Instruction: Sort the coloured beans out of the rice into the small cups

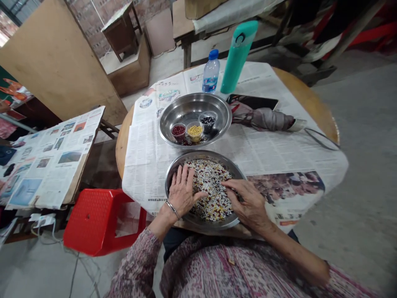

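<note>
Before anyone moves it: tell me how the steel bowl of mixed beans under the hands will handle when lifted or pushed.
The steel bowl will likely feel heavy for its size, since mixed beans cover its floor. Its shallow, sloped sides suggest beans could spill quickly if tipped. On the newspaper it may slide fairly easily when pushed.

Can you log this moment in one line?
left hand: on mixed beans | right hand: touching beans | steel bowl: on newspaper

The mixed beans (209,190) are white, yellow and dark red.
</note>
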`<state>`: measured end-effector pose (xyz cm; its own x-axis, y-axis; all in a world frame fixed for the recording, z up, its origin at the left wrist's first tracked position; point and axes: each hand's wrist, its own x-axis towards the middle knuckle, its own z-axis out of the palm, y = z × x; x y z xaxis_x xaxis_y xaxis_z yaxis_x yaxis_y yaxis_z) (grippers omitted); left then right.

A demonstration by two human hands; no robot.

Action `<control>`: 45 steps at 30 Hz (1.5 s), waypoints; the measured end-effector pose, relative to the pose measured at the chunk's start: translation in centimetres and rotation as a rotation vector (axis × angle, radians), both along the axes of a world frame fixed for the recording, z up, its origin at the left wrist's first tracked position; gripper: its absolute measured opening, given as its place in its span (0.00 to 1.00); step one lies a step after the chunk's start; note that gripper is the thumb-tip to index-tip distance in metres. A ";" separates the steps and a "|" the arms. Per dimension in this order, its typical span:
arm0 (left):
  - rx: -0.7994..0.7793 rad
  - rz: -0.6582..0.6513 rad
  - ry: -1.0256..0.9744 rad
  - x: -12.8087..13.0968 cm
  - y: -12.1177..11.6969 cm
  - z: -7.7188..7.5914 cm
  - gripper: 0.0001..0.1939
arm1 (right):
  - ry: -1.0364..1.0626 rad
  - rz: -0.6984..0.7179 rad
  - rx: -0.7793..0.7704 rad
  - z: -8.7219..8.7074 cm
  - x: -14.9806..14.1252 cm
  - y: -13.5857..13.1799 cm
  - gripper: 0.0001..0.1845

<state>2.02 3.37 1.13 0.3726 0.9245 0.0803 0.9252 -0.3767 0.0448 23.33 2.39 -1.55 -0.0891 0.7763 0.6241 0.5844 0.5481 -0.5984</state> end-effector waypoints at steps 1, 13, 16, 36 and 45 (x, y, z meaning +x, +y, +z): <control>-0.005 0.024 -0.002 0.3 0.0 -0.2 0.47 | -0.003 -0.002 -0.001 0.0 0.0 0.0 0.12; -0.020 -0.230 0.076 2.6 0.0 0.8 0.39 | 0.009 -0.005 0.000 -0.2 0.0 0.1 0.12; -0.043 -0.288 0.082 2.1 -1.1 1.1 0.39 | -0.010 -0.003 0.024 -0.4 -0.1 0.1 0.11; 0.215 -0.182 -0.544 -0.9 -6.1 0.3 0.07 | -0.193 0.105 0.012 1.9 -0.2 1.7 0.07; 0.273 -0.135 -0.581 -1.0 -6.6 -0.8 0.14 | -0.123 0.158 -0.081 6.0 -2.7 7.8 0.08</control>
